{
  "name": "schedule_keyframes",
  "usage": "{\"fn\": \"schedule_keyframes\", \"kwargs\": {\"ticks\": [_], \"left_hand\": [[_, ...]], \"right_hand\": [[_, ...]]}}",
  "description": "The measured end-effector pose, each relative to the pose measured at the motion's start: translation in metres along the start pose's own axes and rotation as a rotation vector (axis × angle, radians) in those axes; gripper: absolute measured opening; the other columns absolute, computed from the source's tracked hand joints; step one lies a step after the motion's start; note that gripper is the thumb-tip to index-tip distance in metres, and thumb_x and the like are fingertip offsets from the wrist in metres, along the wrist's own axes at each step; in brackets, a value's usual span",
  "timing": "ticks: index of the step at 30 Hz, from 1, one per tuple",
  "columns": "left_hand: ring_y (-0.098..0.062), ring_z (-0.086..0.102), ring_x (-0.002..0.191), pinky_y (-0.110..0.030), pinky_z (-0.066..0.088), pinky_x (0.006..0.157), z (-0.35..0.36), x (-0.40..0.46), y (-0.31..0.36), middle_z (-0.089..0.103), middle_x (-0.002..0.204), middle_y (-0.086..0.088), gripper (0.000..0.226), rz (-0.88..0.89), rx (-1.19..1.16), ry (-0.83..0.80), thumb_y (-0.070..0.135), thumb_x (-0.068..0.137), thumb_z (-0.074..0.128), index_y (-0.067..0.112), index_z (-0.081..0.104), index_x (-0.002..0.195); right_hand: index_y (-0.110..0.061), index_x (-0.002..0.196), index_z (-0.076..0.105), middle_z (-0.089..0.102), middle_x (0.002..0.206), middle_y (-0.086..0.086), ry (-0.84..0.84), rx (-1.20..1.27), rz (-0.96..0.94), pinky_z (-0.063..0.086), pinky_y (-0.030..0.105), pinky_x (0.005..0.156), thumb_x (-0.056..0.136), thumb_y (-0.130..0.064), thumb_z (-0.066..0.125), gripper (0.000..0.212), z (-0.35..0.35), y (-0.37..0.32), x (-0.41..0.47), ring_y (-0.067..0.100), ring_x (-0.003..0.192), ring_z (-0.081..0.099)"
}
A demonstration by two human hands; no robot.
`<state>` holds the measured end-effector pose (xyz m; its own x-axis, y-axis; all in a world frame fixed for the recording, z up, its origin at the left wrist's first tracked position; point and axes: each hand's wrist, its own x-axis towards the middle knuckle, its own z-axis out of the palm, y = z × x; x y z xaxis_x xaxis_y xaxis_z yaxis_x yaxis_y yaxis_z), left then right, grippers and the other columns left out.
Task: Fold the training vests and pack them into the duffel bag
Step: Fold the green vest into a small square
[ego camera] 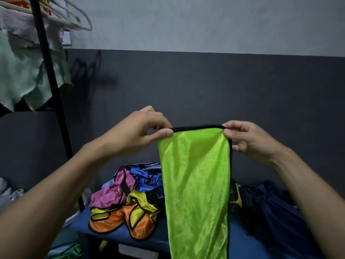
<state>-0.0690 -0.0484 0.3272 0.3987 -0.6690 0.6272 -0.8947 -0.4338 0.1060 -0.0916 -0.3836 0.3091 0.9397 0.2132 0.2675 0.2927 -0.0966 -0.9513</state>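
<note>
A lime green training vest [196,184] with black trim hangs in the air in front of me, folded narrow lengthwise. My left hand [141,131] pinches its top left corner and my right hand [246,137] pinches the top right corner. Behind and below it, a heap of vests [127,200] in pink, blue, yellow and orange lies on a blue table [160,240]. A dark navy duffel bag [276,208] sits on the table's right side, partly hidden by my right forearm.
A black clothes rack pole [50,86] stands at the left with hangers [71,17] and pale green cloth [22,71] hung on it. A yellow and black object [235,199] peeks out between the green vest and the bag. A grey wall is close behind.
</note>
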Motion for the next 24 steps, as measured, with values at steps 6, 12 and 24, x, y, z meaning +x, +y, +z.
{"fn": "schedule_keyframes", "kwargs": {"ticks": [6,12,24], "left_hand": [[-0.008,0.054,0.094,-0.026,0.047,0.081,-0.008,0.006,0.003,0.064,0.093,0.023,0.018,-0.002,-0.002,-0.099,0.040,0.087,0.071,0.032,0.067,0.103],[-0.012,0.055,0.079,-0.051,0.048,0.078,-0.005,-0.001,0.014,0.067,0.087,0.014,0.016,-0.150,-0.364,-0.148,0.040,0.086,0.078,0.029,0.072,0.096],[-0.005,0.055,0.076,-0.013,0.039,0.068,0.026,-0.021,0.014,0.058,0.083,0.024,0.015,-0.094,0.012,0.269,0.030,0.089,0.078,0.030,0.066,0.098]], "right_hand": [[-0.016,0.097,0.064,0.065,0.079,-0.005,0.171,0.023,0.050,0.045,0.029,0.075,0.099,-0.014,0.061,0.004,0.018,0.007,0.013,0.011,0.072,0.061],[-0.016,0.091,0.064,0.060,0.076,-0.004,0.227,-0.048,-0.009,0.042,0.028,0.067,0.102,-0.015,0.058,0.013,0.034,0.012,0.016,0.012,0.069,0.056],[-0.011,0.097,0.067,0.059,0.074,-0.005,0.344,-0.122,-0.141,0.044,0.015,0.054,0.102,-0.015,0.061,0.009,0.036,0.013,0.021,0.004,0.061,0.055]]}}
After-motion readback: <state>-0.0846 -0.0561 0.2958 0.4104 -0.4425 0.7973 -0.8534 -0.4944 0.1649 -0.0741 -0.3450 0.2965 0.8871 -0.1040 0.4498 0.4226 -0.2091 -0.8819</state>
